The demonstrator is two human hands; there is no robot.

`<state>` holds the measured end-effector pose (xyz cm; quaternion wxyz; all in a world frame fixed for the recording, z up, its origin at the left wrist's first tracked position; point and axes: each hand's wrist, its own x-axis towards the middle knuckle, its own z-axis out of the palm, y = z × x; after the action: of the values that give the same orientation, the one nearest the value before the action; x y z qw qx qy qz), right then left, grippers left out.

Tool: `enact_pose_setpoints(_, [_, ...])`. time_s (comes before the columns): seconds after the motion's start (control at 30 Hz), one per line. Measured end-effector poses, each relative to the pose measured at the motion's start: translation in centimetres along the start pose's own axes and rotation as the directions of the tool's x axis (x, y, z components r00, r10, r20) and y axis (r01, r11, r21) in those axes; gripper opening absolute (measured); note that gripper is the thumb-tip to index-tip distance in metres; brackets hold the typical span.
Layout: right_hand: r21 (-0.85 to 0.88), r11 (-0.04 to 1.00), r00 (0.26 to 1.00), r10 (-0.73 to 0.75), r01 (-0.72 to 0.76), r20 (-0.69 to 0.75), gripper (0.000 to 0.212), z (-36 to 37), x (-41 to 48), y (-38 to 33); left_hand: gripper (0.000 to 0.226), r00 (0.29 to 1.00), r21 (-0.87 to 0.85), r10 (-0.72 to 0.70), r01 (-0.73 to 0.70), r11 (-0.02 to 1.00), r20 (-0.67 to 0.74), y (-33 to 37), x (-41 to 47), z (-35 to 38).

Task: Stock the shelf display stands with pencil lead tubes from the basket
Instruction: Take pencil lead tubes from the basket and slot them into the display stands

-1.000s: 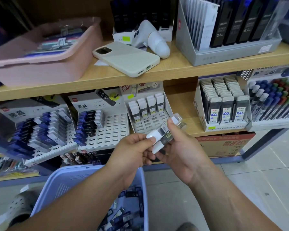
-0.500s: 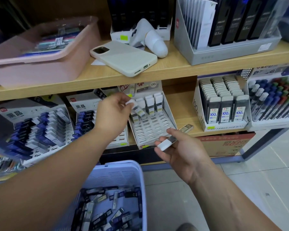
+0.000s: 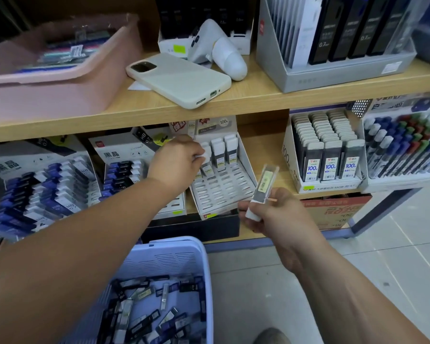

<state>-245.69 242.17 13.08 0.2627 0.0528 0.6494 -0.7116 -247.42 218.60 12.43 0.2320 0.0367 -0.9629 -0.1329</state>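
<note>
My left hand (image 3: 176, 161) reaches into the white slotted display stand (image 3: 224, 192) on the lower shelf, its fingers closed on a white-capped pencil lead tube (image 3: 201, 158) at the stand's upper left rows. Two more white-capped tubes (image 3: 225, 152) stand upright beside it. My right hand (image 3: 271, 212) hovers in front of the stand's lower right corner and grips another lead tube (image 3: 262, 188), held upright with its white cap down. The light blue basket (image 3: 169, 256) below holds several loose dark and clear lead tubes (image 3: 157, 311).
Two stands of blue-and-black tubes (image 3: 47, 192) fill the lower shelf's left. A full box of grey tubes (image 3: 329, 155) and pens (image 3: 405, 150) stand at right. On the upper shelf lie a phone (image 3: 179, 79), a white device (image 3: 221, 52), a pink bin (image 3: 60, 73) and a grey box (image 3: 333, 75).
My hands separated; the left carried one tube up to the white stand and now sets it among the upper rows. The right hand turned its remaining tube upright.
</note>
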Motion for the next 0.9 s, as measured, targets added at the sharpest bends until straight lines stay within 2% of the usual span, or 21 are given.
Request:
enact_pose_setpoints(0.1, [-0.288,0.949,0.987,-0.153,0.132,-0.051,0.019,-1.0,0.2,-0.9,0.017,0.999,-0.012,-0.019,0.018,1.000,-0.047,-0.2,-0.2,0.1])
enact_pose_setpoints(0.2, [-0.466,0.862,0.952,-0.283,0.200,-0.114,0.015,-2.2,1.9,-2.5,0.017,0.998,-0.008,0.002,-0.002,1.000,-0.061,-0.3,-0.4,0.2])
enact_pose_setpoints(0.3, [-0.670,0.685,0.899,-0.434,0.286,-0.060,0.010,-2.9,4.7,-4.1,0.018,0.996,0.010,0.042,-0.041,0.999,-0.074,-0.6,-0.5,0.4])
enact_pose_setpoints(0.37, [-0.747,0.580,0.870,-0.493,0.325,-0.005,0.009,-2.7,6.3,-5.0,0.024,0.997,0.015,0.057,-0.056,0.998,-0.058,-0.9,-0.6,0.5])
enact_pose_setpoints(0.6, [-0.773,0.322,0.736,-0.626,0.546,0.260,0.026,0.0,9.6,-5.5,0.033,0.998,-0.037,0.061,-0.062,0.997,-0.023,-1.2,-1.0,0.3])
enact_pose_setpoints(0.73, [-0.766,0.200,0.659,-0.664,0.611,0.352,0.014,1.3,11.1,-5.1,0.030,0.998,-0.108,0.027,-0.033,0.994,-0.051,-0.9,-1.3,0.5])
enact_pose_setpoints(0.8, [-0.746,0.170,0.631,-0.669,0.644,0.392,0.013,1.5,11.6,-5.0,0.027,0.998,-0.122,0.016,-0.024,0.992,-0.069,-0.9,-1.1,0.8])
enact_pose_setpoints(0.9, [-0.729,0.180,0.632,-0.657,0.660,0.410,0.014,1.9,12.3,-5.0,0.024,0.996,-0.140,0.007,-0.018,0.990,-0.083,-1.1,-0.7,1.2])
